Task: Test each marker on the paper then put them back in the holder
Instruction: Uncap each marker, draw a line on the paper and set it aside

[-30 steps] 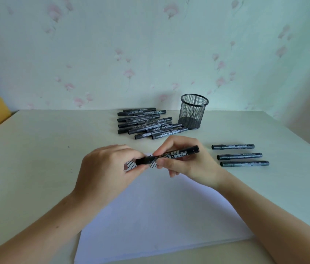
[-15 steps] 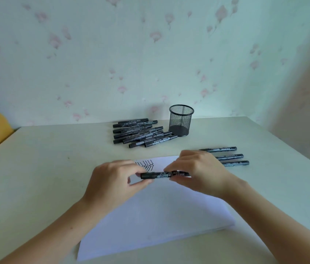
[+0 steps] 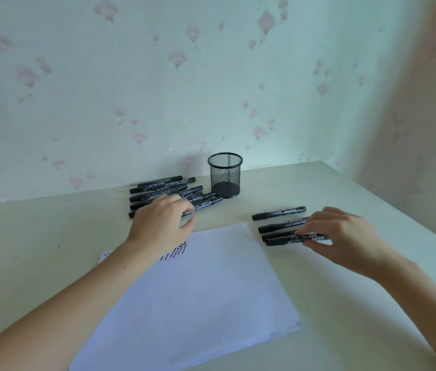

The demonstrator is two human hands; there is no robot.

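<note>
Nearest is the paper (image 3: 198, 303), w/ test strokes at its far-left corner under the left wrist. Right hand (image 3: 345, 236) pinches a capped marker (image 3: 286, 241) betw. thumb and fingertips (image 3: 301, 234), setting it just beside the row of tested markers (image 3: 278, 212); its long axis runs left-right. Left hand (image 3: 163, 223), fingers loosely spread, holds nothing and reaches over the untested pile (image 3: 163, 194), directly beyond its fingertips and nearer this hand. Holder (image 3: 225, 175) stands farther, to the right of the pile.
</note>
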